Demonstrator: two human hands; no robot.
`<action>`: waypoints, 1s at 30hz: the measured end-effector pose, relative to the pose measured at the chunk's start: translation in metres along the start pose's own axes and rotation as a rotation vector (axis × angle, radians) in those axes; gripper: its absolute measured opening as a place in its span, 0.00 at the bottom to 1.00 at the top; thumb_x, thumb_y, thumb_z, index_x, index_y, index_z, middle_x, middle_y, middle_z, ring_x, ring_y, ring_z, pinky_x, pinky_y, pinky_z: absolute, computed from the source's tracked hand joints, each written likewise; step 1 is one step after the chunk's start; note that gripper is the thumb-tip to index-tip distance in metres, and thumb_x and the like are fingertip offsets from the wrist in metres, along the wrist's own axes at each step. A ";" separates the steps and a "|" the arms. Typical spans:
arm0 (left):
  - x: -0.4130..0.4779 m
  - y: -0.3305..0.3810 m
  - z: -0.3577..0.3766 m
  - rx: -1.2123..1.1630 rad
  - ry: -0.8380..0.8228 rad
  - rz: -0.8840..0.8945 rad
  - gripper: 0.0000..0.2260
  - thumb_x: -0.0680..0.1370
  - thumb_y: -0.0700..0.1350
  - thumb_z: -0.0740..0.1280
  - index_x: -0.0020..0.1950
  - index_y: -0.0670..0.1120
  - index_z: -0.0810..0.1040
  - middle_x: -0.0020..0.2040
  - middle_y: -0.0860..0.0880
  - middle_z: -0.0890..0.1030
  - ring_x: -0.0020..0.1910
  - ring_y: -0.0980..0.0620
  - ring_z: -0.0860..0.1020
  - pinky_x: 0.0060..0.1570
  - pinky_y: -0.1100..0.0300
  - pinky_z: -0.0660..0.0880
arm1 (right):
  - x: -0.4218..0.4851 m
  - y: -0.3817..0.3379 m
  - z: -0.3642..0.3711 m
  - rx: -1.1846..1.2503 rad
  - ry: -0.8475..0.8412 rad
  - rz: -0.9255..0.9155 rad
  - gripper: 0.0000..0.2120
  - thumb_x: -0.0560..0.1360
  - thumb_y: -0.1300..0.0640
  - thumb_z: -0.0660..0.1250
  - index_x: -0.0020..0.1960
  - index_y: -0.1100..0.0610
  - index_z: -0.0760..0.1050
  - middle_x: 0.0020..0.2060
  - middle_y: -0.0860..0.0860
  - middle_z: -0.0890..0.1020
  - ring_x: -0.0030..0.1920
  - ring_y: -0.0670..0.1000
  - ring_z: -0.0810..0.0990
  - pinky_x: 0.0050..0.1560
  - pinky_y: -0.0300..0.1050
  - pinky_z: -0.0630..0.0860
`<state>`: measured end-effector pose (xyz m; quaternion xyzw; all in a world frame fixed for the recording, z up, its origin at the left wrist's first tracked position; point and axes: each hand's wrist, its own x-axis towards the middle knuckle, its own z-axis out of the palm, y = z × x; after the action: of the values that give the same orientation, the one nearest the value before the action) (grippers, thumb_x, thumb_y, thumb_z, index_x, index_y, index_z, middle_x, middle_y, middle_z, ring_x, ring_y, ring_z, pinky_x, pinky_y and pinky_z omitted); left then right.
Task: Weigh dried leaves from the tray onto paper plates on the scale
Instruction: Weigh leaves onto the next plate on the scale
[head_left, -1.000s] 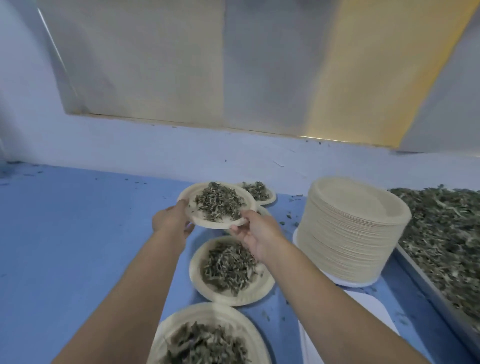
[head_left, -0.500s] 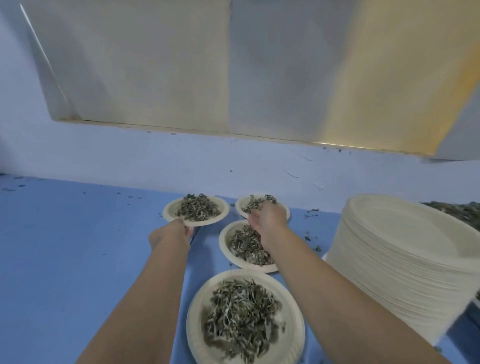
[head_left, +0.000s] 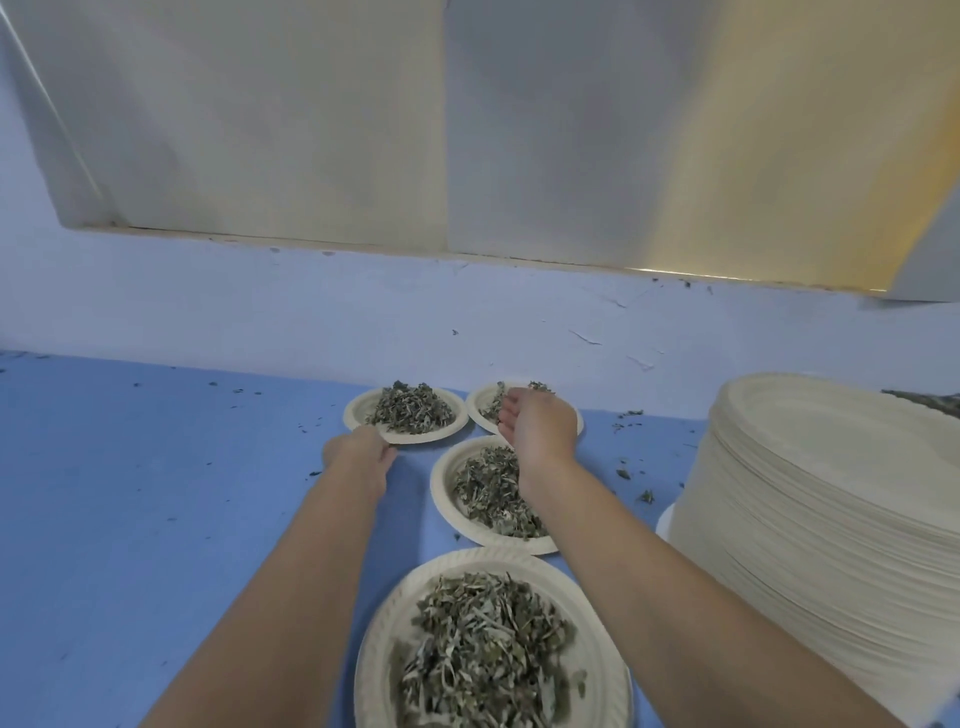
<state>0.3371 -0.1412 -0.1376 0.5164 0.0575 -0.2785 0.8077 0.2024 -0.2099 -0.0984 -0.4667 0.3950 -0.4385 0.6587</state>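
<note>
Several paper plates of dried leaves lie on the blue table. My left hand (head_left: 358, 452) holds the near rim of the far left plate (head_left: 358, 410), which rests on the table. My right hand (head_left: 540, 428) hovers with loosely curved fingers and holds nothing; it covers part of the far right plate (head_left: 475, 410). Under my right forearm lies the middle plate (head_left: 441, 488), and the nearest plate (head_left: 384, 623) sits between my arms. A sliver of the leaf tray (head_left: 930, 402) shows at the right edge.
A tall stack of unused paper plates (head_left: 831, 493) stands at the right on a white base (head_left: 664, 525). Leaf crumbs are scattered over the blue tabletop (head_left: 156, 493). A pale wall (head_left: 311, 322) closes the far side.
The filled plate I carried in both hands now rests at the far left. My right hand let go of it and moved over the far right plate.
</note>
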 end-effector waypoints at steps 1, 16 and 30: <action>0.002 0.001 -0.002 0.048 0.026 0.022 0.20 0.79 0.30 0.56 0.71 0.35 0.65 0.64 0.36 0.73 0.54 0.46 0.76 0.54 0.56 0.76 | -0.005 -0.001 -0.001 0.000 0.003 -0.012 0.09 0.78 0.65 0.58 0.51 0.64 0.77 0.48 0.58 0.82 0.53 0.59 0.80 0.61 0.53 0.75; -0.007 -0.002 0.018 -0.195 -0.153 -0.022 0.18 0.80 0.29 0.52 0.70 0.30 0.61 0.72 0.34 0.62 0.71 0.41 0.64 0.69 0.53 0.65 | -0.012 -0.005 -0.014 -0.025 -0.004 -0.057 0.16 0.75 0.70 0.54 0.39 0.58 0.78 0.36 0.51 0.78 0.39 0.49 0.76 0.55 0.49 0.77; -0.020 -0.008 0.026 -0.196 -0.171 0.031 0.20 0.80 0.31 0.54 0.72 0.31 0.60 0.72 0.35 0.63 0.71 0.42 0.65 0.62 0.67 0.64 | -0.018 0.005 -0.010 -0.094 -0.028 -0.070 0.17 0.75 0.69 0.54 0.37 0.56 0.77 0.38 0.51 0.78 0.44 0.50 0.77 0.55 0.51 0.76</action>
<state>0.3108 -0.1579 -0.1247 0.4103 0.0073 -0.3024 0.8603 0.1886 -0.1950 -0.1034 -0.5165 0.3895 -0.4356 0.6259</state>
